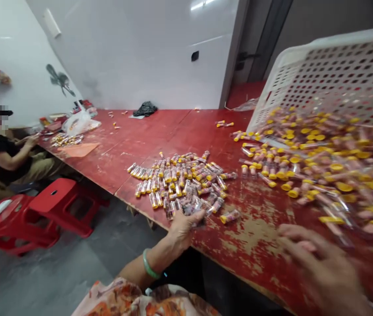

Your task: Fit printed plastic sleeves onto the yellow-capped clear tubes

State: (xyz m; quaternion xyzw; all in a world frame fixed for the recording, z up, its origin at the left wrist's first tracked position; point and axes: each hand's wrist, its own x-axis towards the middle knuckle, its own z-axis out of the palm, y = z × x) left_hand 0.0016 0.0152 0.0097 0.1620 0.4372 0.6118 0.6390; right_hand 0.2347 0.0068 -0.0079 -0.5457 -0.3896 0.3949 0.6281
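Note:
My left hand [182,227], with a green bangle [150,264] on its wrist, rests at the near edge of the red table. Its thumb and fingers close on shiny clear plastic [195,206]; its exact kind is not plain. Just beyond it lies a heap of small clear tubes with yellow caps [176,175], some lined up in rows. To the right my right hand [321,259] is smeared by motion, fingers bent, over the table beside a larger pile of yellow-capped tubes [305,162]. Whether it holds anything does not show.
A white perforated basket [281,66] lies tipped on its side, tubes spilling out onto the red table [173,131]. A black plastic bag [146,108] sits by the wall. At the left a person [5,149] works near a white bag [77,123]; red stools [57,197] stand below.

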